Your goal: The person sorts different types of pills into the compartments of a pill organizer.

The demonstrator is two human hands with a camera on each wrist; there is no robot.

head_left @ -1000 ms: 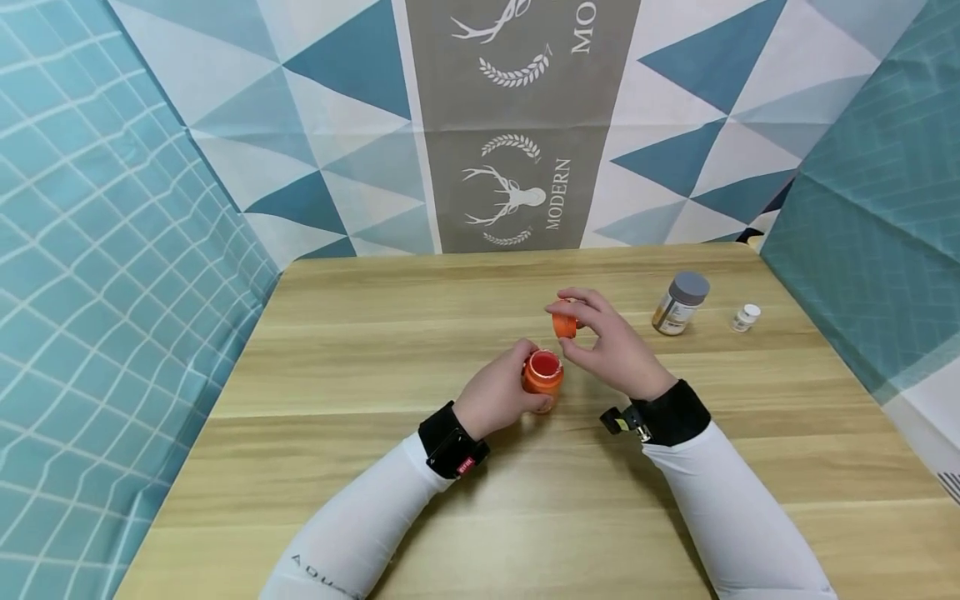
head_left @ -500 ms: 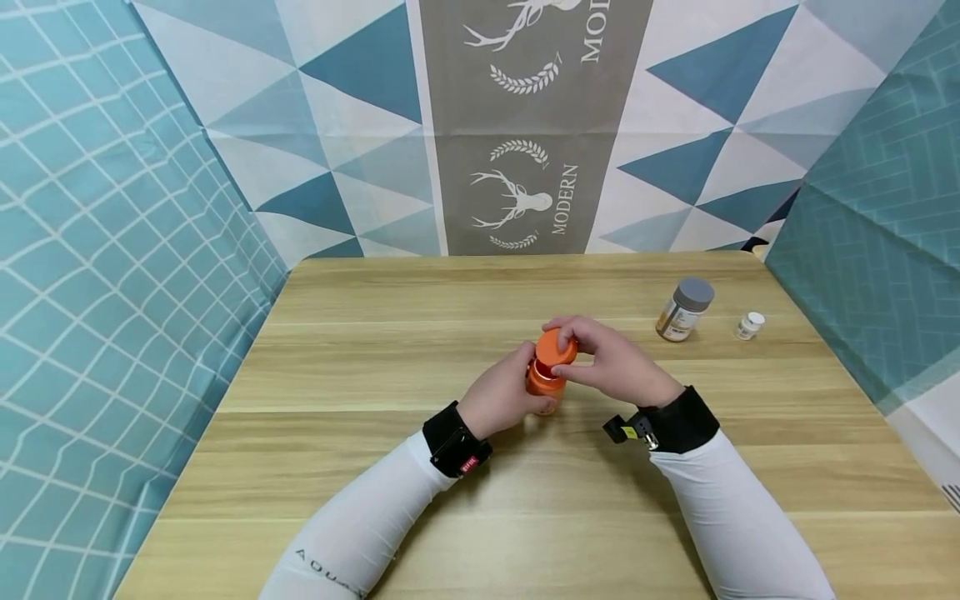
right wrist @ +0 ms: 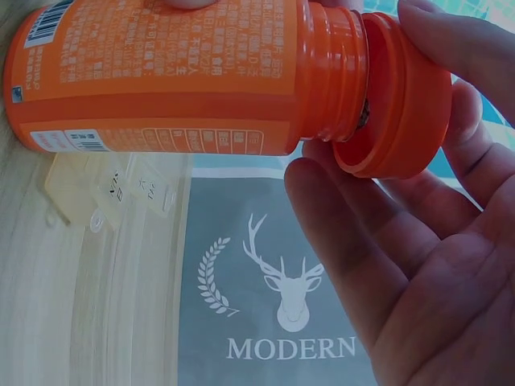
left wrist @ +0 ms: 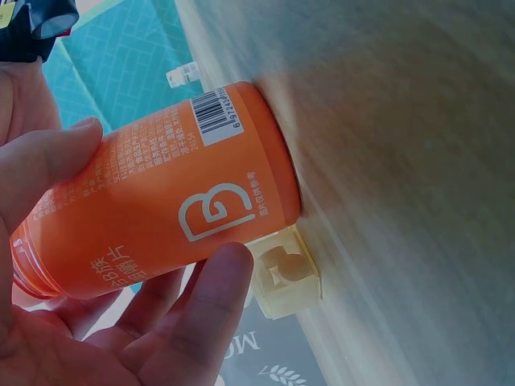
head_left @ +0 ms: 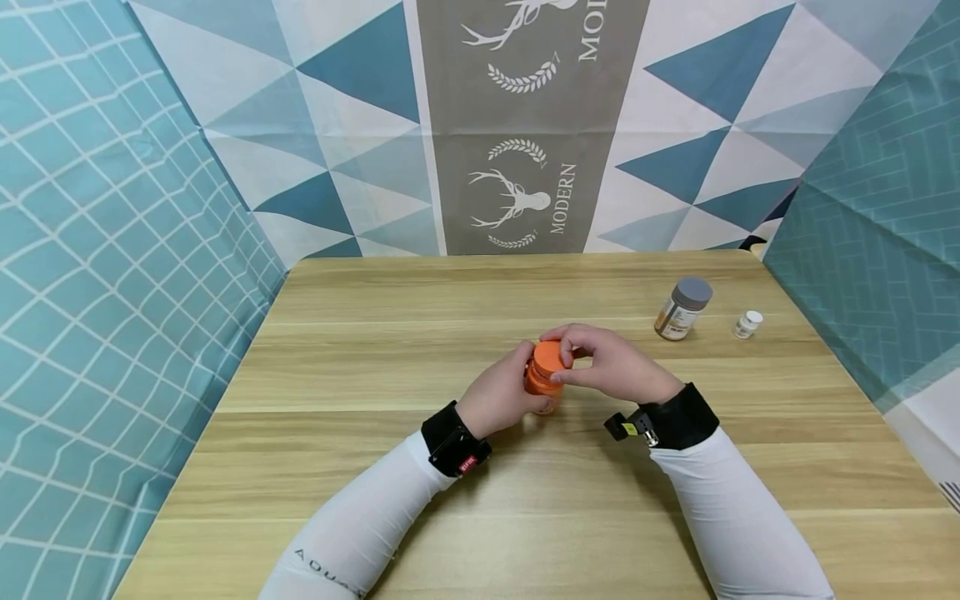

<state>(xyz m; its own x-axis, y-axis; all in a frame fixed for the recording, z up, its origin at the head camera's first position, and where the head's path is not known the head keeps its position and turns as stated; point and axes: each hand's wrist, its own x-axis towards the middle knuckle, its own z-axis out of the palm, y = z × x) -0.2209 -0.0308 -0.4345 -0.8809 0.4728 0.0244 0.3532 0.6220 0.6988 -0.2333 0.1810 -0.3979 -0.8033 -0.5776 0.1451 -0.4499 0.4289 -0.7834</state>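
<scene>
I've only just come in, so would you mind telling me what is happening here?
A person's left hand grips an orange bottle while the right hand holds its orange cap at the mouth. The right wrist view shows bare neck threads, so the cap is not screwed down. A translucent yellow box sits beyond the bottle, and a grey-lidded jar and a small white bottle stand off to the right.
</scene>
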